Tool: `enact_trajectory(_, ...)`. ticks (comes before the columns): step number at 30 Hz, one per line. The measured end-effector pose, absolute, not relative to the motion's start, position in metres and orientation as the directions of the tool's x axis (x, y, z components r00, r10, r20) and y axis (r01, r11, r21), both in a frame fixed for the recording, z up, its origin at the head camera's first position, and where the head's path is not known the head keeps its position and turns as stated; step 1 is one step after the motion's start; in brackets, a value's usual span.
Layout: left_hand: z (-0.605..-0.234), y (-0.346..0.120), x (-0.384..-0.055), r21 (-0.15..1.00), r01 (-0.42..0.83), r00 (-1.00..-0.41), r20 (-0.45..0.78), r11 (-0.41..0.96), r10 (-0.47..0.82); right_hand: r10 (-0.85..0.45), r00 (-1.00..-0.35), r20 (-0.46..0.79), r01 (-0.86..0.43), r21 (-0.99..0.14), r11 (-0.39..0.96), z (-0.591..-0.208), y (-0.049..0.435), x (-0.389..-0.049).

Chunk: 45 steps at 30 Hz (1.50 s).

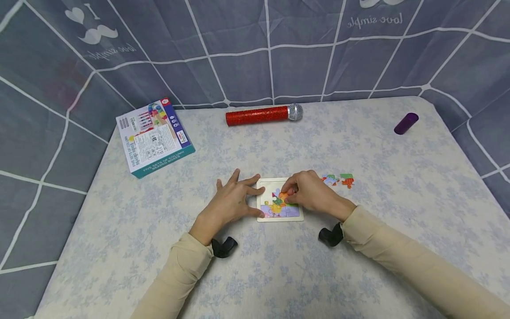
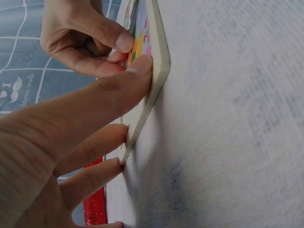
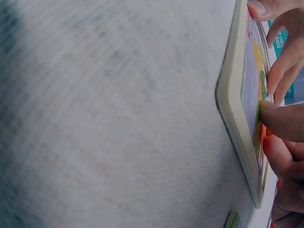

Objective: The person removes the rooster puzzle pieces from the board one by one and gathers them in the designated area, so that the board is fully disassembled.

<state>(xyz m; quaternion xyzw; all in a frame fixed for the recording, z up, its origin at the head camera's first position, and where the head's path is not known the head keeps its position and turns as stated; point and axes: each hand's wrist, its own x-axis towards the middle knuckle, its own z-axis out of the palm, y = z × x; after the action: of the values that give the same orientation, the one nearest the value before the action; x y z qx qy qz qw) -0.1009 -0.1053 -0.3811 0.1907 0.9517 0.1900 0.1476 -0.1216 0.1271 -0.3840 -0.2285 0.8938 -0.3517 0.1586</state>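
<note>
A small square jigsaw puzzle tray (image 1: 279, 219) with a pale rim lies on the table. Joined purple, yellow and green pieces fill its near side, while part of the far left shows bare backing. My left hand (image 1: 228, 200) is spread along the left side, its thumb on the near corner and fingertips at the rim. Over the middle of the tray, my right hand (image 1: 314, 192) pinches an orange puzzle piece (image 1: 283, 196) between thumb and fingers, close against the placed pieces. In the right wrist view the right thumb (image 3: 280, 118) partly covers that piece.
Loose puzzle pieces (image 1: 347, 180) lie right of the tray, partly behind the right hand. A red glitter microphone (image 1: 259, 116) lies at the back, a beaded-boxes carton (image 1: 155, 137) at back left, and a purple cylinder (image 1: 406, 123) at back right. A grey curtain (image 1: 247, 75) hangs behind the table.
</note>
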Motion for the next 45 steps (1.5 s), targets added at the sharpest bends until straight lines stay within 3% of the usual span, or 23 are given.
enact_trajectory(26, -0.378, -0.103, -0.101, 0.429, 0.266, -0.884, -0.25, 0.863, 0.396, -0.512, -0.853, -0.102, -0.281, -0.737, 0.615, -0.385, 0.129, -0.12)
enact_trajectory(37, -0.378, -0.102, -0.101, 0.433, 0.265, -0.885, -0.246, 0.861, 0.396, -0.52, -0.837, -0.17, -0.134, -0.858, 0.496, -0.382, 0.135, -0.123)
enact_trajectory(45, -0.379, -0.102, -0.102, 0.431, 0.267, -0.885, -0.245, 0.862, 0.396, -0.503, -0.842, -0.197, -0.078, -0.877, 0.474, -0.384, 0.141, -0.122)
